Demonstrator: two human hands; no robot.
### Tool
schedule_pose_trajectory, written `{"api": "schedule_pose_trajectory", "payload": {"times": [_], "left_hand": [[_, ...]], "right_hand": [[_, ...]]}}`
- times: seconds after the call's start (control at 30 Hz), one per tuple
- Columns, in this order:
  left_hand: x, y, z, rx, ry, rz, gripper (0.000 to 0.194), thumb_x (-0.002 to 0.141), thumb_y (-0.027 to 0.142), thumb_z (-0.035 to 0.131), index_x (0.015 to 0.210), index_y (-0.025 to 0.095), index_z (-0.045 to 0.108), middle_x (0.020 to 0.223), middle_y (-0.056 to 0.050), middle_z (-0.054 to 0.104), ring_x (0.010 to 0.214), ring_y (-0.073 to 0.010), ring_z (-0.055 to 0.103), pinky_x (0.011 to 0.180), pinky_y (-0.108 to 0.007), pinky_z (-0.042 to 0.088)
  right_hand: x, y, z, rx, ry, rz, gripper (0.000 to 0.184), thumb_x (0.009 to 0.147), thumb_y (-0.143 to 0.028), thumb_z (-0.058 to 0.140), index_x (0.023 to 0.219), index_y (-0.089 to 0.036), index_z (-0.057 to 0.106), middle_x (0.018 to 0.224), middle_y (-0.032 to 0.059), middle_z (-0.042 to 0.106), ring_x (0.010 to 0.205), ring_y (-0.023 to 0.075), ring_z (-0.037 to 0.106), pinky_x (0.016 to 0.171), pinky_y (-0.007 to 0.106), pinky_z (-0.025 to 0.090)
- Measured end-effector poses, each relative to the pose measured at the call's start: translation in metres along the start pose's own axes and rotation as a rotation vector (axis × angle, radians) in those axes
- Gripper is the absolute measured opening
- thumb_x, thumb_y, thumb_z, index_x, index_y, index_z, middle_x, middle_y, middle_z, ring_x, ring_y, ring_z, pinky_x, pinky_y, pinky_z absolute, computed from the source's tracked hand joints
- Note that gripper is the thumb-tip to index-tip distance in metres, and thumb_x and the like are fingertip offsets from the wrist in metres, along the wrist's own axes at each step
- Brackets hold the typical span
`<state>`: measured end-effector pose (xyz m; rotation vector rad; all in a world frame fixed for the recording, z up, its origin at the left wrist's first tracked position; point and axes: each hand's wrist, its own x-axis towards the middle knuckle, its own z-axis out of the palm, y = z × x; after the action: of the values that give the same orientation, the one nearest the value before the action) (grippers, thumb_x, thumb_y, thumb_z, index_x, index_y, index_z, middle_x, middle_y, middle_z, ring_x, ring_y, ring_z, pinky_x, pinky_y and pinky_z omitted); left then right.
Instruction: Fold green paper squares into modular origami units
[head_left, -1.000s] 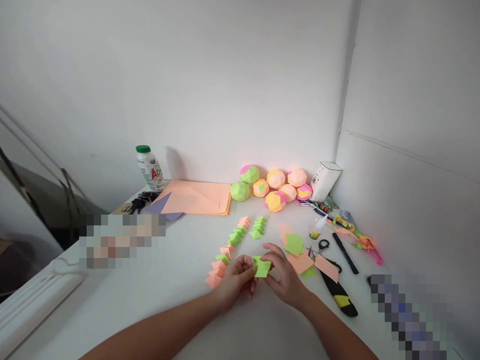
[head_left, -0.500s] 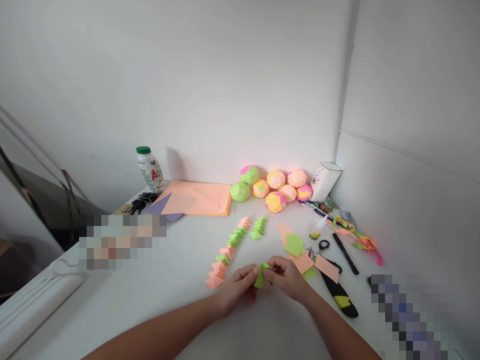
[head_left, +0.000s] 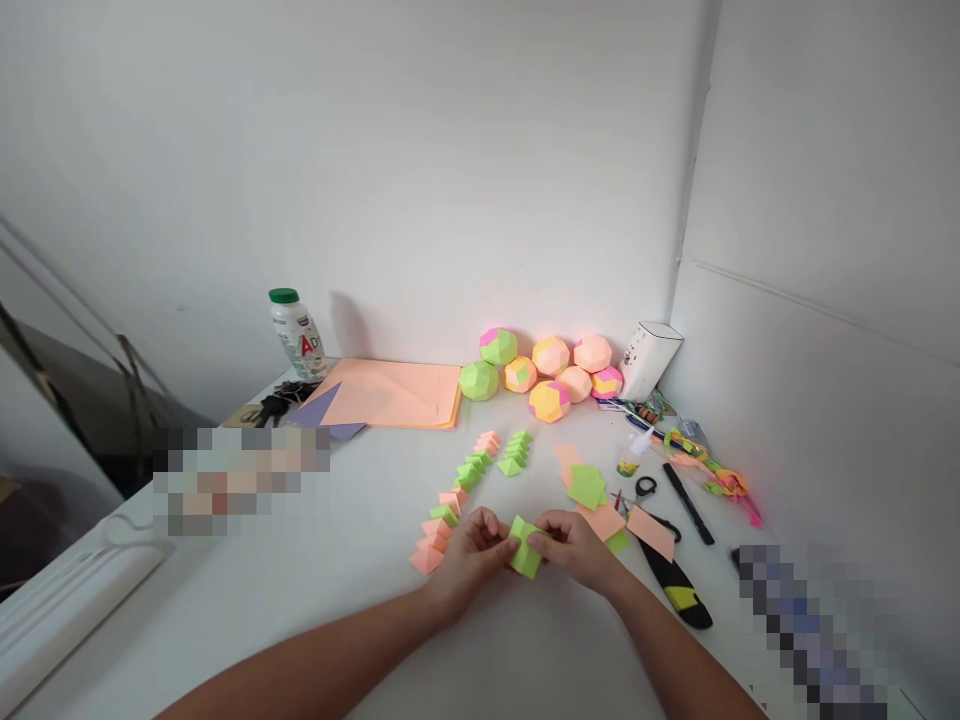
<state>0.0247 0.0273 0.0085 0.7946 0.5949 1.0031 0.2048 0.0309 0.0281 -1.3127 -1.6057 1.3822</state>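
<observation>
Between my two hands is a small piece of green paper with creases across it. My left hand pinches its left edge between thumb and fingers. On the opposite edge, my right hand grips it the same way, thumb on top. Beyond my left hand runs a slanting row of folded paper pieces, peach and green, standing like little tents. A shorter row of green folded pieces lies beside it. To the right are loose green and peach paper pieces.
Several faceted paper balls rest by the wall. Peach sheets and a bottle are at the back left. On the right lie scissors, a glue bottle, a black-and-yellow cutter and a black pen-like stick.
The green paper has turned in my hands and now shows a wider creased face. My left fingers have lifted and shifted slightly. The view has moved a little.
</observation>
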Motion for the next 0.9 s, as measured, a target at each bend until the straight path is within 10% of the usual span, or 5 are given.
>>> {"api": "schedule_pose_trajectory", "payload": {"times": [0.3, 0.9], "left_hand": [[-0.0042, 0.0044, -0.0072, 0.206, -0.056, -0.090, 0.041, 0.070, 0.033, 0.072, 0.109, 0.024, 0.062, 0.104, -0.004, 0.064, 0.098, -0.0218, 0.057, 0.085, -0.035, 0.044], [-0.0031, 0.0058, -0.0078, 0.315, -0.078, -0.027, 0.028, 0.075, 0.036, 0.067, 0.100, 0.022, 0.069, 0.094, -0.003, 0.065, 0.087, -0.0198, 0.058, 0.080, -0.032, 0.046]], "right_hand": [[0.0008, -0.0002, -0.0012, -0.089, -0.046, -0.106, 0.027, 0.076, -0.041, 0.063, 0.067, -0.016, 0.061, 0.062, -0.0023, 0.049, 0.057, 0.0111, 0.044, 0.054, 0.022, 0.035], [0.0015, -0.0017, 0.0030, -0.106, 0.055, -0.224, 0.018, 0.074, -0.033, 0.066, 0.069, -0.016, 0.062, 0.068, 0.0003, 0.054, 0.064, 0.0137, 0.049, 0.060, 0.025, 0.040]]}}
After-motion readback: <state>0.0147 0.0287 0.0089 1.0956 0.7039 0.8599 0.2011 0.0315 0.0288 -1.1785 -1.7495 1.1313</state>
